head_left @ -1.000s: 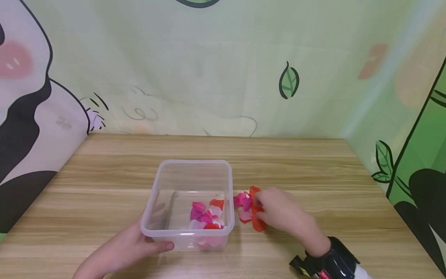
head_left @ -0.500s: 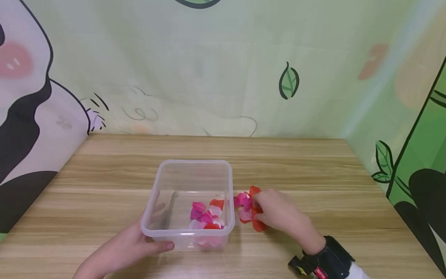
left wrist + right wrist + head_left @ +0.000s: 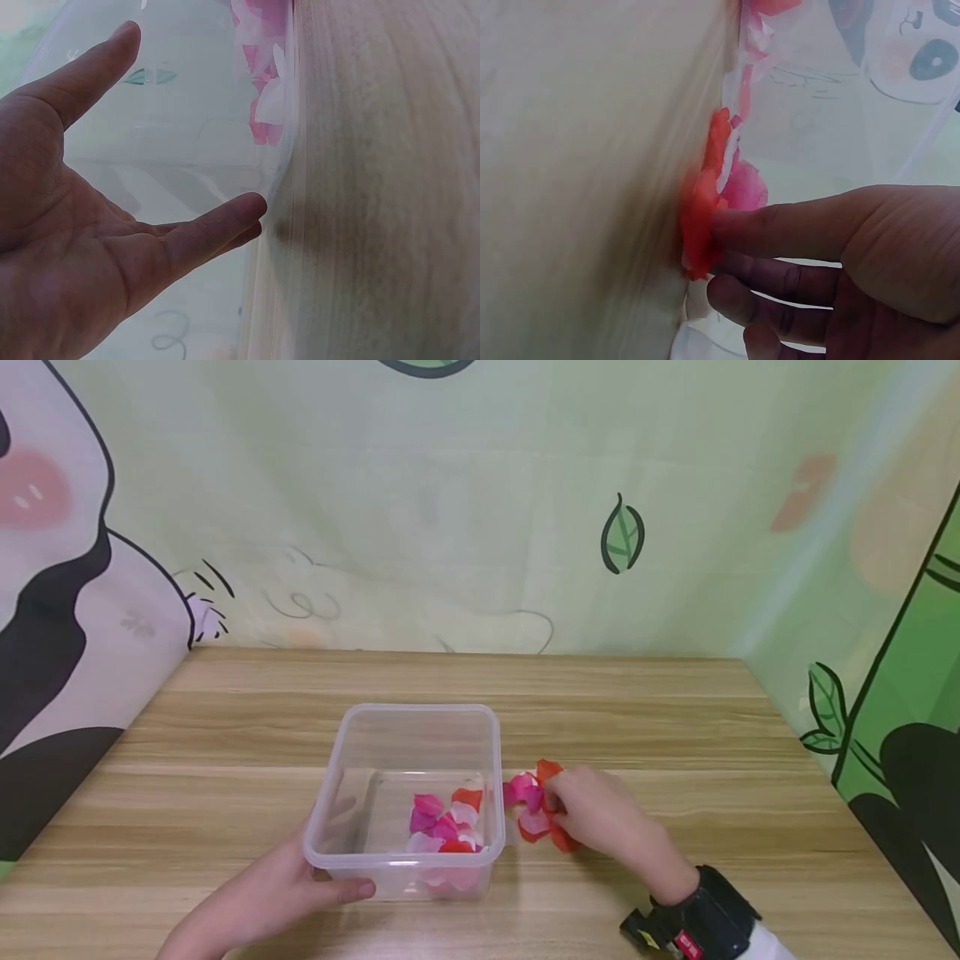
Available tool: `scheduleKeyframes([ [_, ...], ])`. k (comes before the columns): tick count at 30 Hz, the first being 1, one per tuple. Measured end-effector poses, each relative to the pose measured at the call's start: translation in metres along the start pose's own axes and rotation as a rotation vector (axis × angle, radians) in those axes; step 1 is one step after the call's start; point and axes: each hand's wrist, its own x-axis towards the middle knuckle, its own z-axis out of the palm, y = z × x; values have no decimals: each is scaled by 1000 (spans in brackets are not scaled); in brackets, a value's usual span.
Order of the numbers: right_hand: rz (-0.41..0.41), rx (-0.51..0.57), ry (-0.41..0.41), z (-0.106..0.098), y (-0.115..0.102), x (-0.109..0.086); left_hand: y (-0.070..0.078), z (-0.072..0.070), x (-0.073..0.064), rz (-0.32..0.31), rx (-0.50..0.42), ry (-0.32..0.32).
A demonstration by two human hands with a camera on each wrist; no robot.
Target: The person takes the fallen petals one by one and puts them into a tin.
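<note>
A clear plastic box (image 3: 405,862) stands on the table, with red, pink and magenta petals (image 3: 450,827) lying in its right part. My left hand (image 3: 288,881) rests against the box's near left corner, the thumb along the front wall and the other fingers on the left side. In the left wrist view, the thumb and fingers (image 3: 202,236) are spread and fairly straight. Just right of the box lies a small heap of loose petals (image 3: 532,822). My right hand (image 3: 603,814) pinches red petals (image 3: 701,217) from this heap between thumb and fingers, close to the tabletop. The fingertips are partly hidden.
The wooden table (image 3: 247,710) reaches back to a cloth backdrop (image 3: 480,527) printed with a panda, leaves and bamboo. A black strap with a small device (image 3: 705,910) is worn on my right wrist.
The loose petals under my right hand have shifted slightly, and that hand has edged a little left. My left hand and the box have stayed put.
</note>
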Motion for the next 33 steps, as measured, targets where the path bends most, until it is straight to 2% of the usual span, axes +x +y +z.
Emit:
scheduleKeyframes([
  [6, 11, 5, 20, -7, 1, -1, 0, 1, 0, -24, 23, 7],
  [15, -7, 36, 73, -18, 5, -2, -2, 0, 2, 7, -26, -16],
  [27, -17, 52, 142, -31, 3, -6, -3, -1, 1, -5, -9, -13],
  [33, 4, 105, 199, -38, -1, -11, -3, -1, 0, 12, 19, -3],
])
